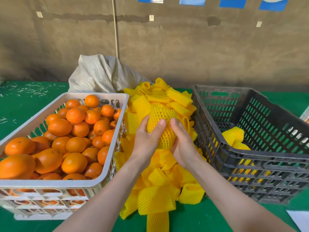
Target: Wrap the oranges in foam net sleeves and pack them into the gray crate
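Both my hands hold one orange wrapped in a yellow foam net sleeve (164,124) above the sleeve pile. My left hand (147,139) grips it from the left, thumb across the front. My right hand (181,143) cups it from the right and below. A heap of loose yellow foam net sleeves (157,195) lies on the green table between the crates. The white crate (50,183) on the left is full of bare oranges (75,144). The gray crate (274,158) on the right holds wrapped oranges (234,136) near its left side.
A grey woven sack (102,74) sits behind the white crate and the sleeve pile. The green table (30,97) has small scraps at the far left. White paper (299,220) lies at the front right corner. A brown wall stands behind.
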Tool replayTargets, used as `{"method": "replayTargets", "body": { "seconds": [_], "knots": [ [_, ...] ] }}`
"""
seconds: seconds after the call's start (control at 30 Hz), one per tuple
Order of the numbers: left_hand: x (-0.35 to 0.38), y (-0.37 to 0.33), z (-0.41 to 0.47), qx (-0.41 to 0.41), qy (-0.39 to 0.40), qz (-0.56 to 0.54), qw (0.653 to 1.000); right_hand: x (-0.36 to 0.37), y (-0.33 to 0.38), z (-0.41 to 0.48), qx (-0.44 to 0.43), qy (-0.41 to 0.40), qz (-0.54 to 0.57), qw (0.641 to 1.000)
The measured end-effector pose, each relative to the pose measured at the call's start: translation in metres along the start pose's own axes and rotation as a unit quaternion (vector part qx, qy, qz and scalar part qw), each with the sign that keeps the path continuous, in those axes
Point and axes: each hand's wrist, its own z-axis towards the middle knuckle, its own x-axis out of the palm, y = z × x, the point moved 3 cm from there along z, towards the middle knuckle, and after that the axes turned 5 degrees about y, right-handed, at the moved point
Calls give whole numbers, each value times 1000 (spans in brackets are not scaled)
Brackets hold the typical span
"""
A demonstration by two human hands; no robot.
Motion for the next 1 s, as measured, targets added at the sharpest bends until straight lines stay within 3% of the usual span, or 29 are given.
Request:
{"method": "replayTargets", "body": {
  "seconds": [0.07,0.17,0.23,0.33,0.4,0.5,0.6,0.67,0.7,0.77,0.8,0.83,0.9,1.0],
  "knots": [
    [2,-4,3,10,16,86,996,4,3,-3,-10,7,16,1000],
    [0,0,10,-32,74,143,987,-1,15,-10,-29,-32,-67,997],
    [4,3,13,-72,99,113,986,-10,30,-12,-39,-51,-141,988],
    [6,15,19,-128,69,11,989,-27,61,-8,-75,-76,-178,978],
    [8,24,20,-153,68,38,985,-51,89,-1,-117,-125,-177,969],
    [9,39,18,-184,74,80,977,-104,128,11,-127,-200,-250,939],
    [14,49,21,-197,75,99,973,-162,145,20,-63,-250,-359,897],
    [15,55,25,-195,73,112,972,-194,144,25,41,-230,-496,836],
    [16,58,26,-194,75,117,971,-207,138,29,125,-177,-590,778],
    [18,60,28,-194,77,122,970,-227,114,32,313,-17,-721,617],
    [18,61,29,-194,75,123,970,-233,101,30,391,48,-739,547],
    [17,61,31,-192,73,122,971,-238,87,28,447,90,-732,507],
    [16,62,32,-190,71,120,972,-241,65,26,497,135,-713,476],
    [13,63,31,-190,66,118,972,-238,50,27,501,185,-717,448]
  ]
}}
